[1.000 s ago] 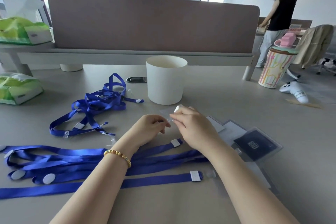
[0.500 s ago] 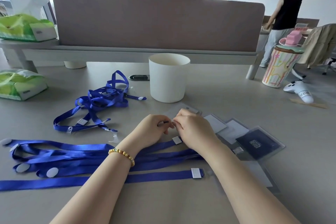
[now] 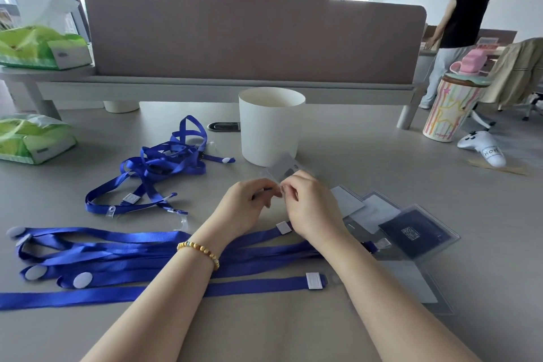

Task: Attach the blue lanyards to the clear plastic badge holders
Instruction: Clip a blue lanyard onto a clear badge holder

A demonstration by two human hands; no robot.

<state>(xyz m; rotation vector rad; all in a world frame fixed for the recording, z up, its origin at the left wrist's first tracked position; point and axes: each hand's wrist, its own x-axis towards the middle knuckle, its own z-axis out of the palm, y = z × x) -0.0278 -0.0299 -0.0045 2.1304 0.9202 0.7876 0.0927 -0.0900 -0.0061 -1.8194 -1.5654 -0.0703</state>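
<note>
Overhead, grey desk (image 3: 382,341), pink divider (image 3: 249,41); both hands (image 3: 246,206) (image 3: 311,206) pinching badge holder (image 3: 280,169).

Hidden behind the curled fingers (image 3: 289,189) — the clip end meeting the badge holder (image 3: 280,168); lowest lanyard (image 3: 88,297) cut off at left edge.

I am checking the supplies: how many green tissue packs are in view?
2. One green tissue pack lies on the raised shelf at far left; the other lies on the desk below it. More may be out of frame.
</note>
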